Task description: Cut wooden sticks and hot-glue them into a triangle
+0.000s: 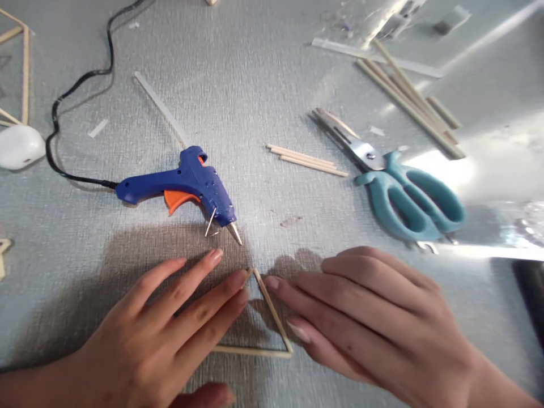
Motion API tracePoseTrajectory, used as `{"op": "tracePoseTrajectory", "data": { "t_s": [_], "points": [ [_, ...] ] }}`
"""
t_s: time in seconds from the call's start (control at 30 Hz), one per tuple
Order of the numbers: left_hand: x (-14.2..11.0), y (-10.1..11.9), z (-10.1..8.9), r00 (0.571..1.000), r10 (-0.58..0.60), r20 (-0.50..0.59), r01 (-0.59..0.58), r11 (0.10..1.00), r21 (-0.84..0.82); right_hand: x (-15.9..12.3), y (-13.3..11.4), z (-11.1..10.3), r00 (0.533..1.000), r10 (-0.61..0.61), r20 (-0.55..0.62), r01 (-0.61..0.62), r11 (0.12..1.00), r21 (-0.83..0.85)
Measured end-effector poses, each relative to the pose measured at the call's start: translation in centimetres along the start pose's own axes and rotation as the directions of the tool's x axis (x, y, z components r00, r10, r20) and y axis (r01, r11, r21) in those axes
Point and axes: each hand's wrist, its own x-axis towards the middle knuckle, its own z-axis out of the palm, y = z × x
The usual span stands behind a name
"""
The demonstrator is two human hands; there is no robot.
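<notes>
A triangle of thin wooden sticks (272, 310) lies on the table, its tip pointing away from me and its lower right corner meeting a horizontal stick (253, 351). My left hand (170, 323) is spread over its left side, with two fingertips resting on the stick by the tip and covering most of that side. Stretched out on the right, my right hand (374, 317) has its fingertips close beside the right stick; whether they touch it I cannot tell. Just beyond the tip, a blue glue gun (199, 184) with an orange trigger points its nozzle toward the triangle.
Teal-handled scissors (408, 192) lie at the right, beside several short sticks (306, 160). Longer sticks (412, 102) are piled farther back. A black cord (55, 113) runs from the glue gun. A white case (21, 147) and a stick frame (25, 73) stand at the left.
</notes>
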Motion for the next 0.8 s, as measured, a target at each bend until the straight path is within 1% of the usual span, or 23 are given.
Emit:
{"op": "tracePoseTrajectory", "data": {
  "t_s": [0.27, 0.5, 0.67, 0.8],
  "points": [
    [0.2, 0.1, 0.1, 1.0, -0.027, 0.005, 0.027, 1.0, 0.002, 0.2, 0.6, 1.1, 0.998, 0.007, -0.06, -0.004, 0.999, 0.054],
    [0.3, 0.2, 0.1, 1.0, -0.03, 0.006, 0.03, 1.0, -0.006, 0.3, 0.5, 1.4, 0.999, 0.033, -0.027, -0.031, 0.997, 0.073],
    [0.5, 0.1, -0.2, 1.0, -0.001, 0.018, 0.001, 1.0, 0.007, 0.3, 0.5, 1.4, 0.999, 0.03, -0.021, -0.028, 0.997, 0.066],
    [0.3, 0.1, -0.1, 0.999, -0.032, 0.022, 0.032, 0.999, 0.002, 0.3, 0.5, 1.4, 1.0, 0.026, -0.016, -0.025, 0.998, 0.066]
  ]
}}
